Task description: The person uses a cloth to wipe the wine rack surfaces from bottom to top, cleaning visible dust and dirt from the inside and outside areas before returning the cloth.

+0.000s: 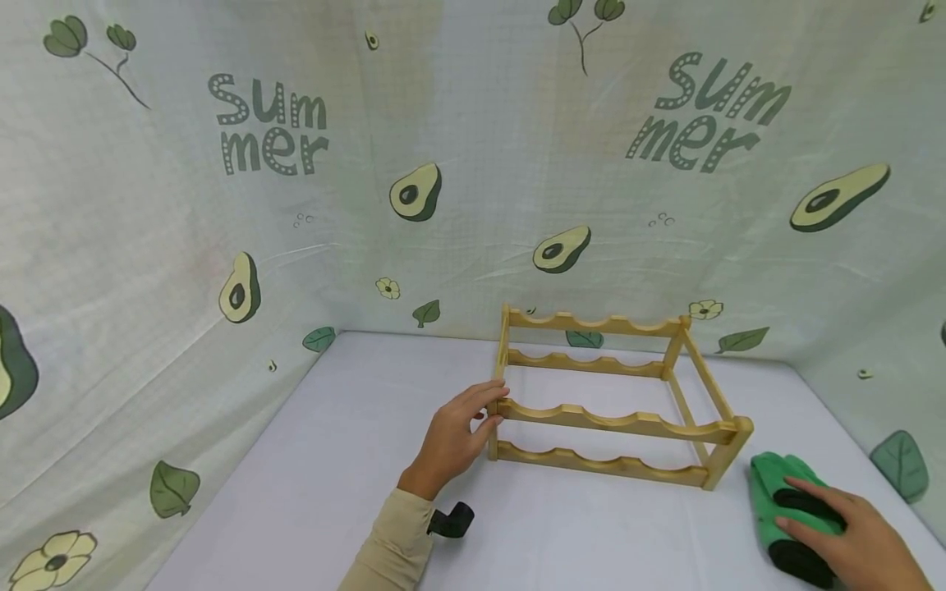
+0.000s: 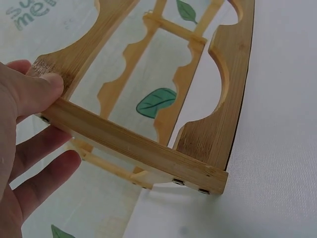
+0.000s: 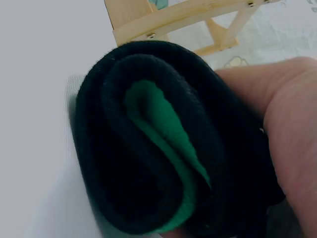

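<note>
A pale sheet (image 1: 473,123) printed with avocados, leaves and "Summer" lettering hangs round the back and sides; an avocado print at the far left is cut off by the picture's edge. Before it spreads the white-covered table (image 1: 355,427), its near side out of the head view.

The wooden rack (image 1: 621,422) stands on the table, right of the middle, its rails scalloped in two tiers. White cover and printed leaves show through its open frame. In the left wrist view its upper part runs out of the picture.

The left hand (image 1: 456,431) grips the rack's near left corner, thumb on the upper front rail; the part of the grip behind the wood is hidden. A beige sleeve (image 1: 392,533) covers that arm, cut off below.

The right hand (image 1: 865,538), partly out of frame, has its fingers curled round a green and black cloth bundle (image 1: 765,505) near the rack's front right corner. Seen end-on, its thick black edge wraps a green fold, blurred and dark inside; whether it is one piece or two, I cannot tell.

A small black object (image 1: 452,520) juts from the left cuff, its details lost in shadow.
</note>
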`<state>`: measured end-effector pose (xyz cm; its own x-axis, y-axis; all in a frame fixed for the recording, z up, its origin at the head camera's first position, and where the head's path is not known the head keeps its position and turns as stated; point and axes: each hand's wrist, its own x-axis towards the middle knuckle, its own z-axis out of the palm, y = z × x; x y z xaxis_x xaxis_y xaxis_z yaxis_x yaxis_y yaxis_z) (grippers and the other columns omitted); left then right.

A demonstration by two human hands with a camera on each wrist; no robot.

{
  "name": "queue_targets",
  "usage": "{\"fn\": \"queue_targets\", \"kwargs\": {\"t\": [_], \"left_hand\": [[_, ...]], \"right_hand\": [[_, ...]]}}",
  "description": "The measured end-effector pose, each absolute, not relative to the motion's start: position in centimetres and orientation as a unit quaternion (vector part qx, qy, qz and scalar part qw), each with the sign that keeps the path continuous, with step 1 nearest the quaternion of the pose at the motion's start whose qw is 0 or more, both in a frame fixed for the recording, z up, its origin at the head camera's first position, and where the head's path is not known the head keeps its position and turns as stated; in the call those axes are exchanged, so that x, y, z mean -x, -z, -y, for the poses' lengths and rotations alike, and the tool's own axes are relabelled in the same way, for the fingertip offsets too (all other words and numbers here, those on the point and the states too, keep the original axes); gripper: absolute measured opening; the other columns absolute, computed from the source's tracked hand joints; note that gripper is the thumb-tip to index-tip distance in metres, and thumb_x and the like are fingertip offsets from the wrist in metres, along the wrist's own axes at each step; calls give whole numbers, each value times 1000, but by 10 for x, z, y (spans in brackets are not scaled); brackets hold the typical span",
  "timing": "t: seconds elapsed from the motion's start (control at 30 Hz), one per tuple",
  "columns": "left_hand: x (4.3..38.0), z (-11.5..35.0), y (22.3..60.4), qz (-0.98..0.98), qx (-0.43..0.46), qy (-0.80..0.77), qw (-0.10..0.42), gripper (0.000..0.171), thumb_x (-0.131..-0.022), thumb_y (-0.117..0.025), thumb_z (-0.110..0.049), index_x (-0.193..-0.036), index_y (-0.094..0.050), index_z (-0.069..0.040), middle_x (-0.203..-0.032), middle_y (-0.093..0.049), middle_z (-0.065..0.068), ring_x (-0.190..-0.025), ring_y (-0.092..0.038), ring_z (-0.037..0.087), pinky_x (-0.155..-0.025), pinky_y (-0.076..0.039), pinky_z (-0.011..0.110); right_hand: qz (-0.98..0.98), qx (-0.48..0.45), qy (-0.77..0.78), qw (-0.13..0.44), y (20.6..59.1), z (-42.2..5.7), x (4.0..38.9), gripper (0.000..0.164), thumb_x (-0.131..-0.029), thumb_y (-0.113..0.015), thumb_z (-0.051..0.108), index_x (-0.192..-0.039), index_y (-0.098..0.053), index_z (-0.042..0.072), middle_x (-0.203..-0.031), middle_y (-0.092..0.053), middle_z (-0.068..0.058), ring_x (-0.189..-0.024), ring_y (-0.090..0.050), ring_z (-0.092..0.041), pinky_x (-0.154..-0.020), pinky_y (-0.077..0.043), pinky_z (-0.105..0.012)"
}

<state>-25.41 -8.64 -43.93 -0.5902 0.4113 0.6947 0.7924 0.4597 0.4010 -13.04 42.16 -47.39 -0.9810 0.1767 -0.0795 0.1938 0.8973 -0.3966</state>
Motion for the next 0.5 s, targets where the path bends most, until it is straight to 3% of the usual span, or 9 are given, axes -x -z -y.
{"fn": "queue_targets", "kwargs": {"t": [0.23,0.5], "left_hand": [[259,86,439,810,372,389,232,49,-91,-73,-5,-137,-61,-15,-140,-59,2,-112,-62,9,-83,-54,23],[262,84,438,806,376,402,216,39,-98,-65,-12,-137,-62,-14,-139,-60,1,-117,-61,11,-85,-54,25]], "right_hand": [[-950,-180,255,-5,482,-422,130,88,-86,-72,59,-140,-47,-6,-142,-30,-45,-121,-33,-65,-93,-31,-76],[-919,-261,295,-11,488,-421,130,89,-84,-74,59,-144,-46,-1,-150,-27,-39,-129,-27,-63,-99,-27,-74]]}}
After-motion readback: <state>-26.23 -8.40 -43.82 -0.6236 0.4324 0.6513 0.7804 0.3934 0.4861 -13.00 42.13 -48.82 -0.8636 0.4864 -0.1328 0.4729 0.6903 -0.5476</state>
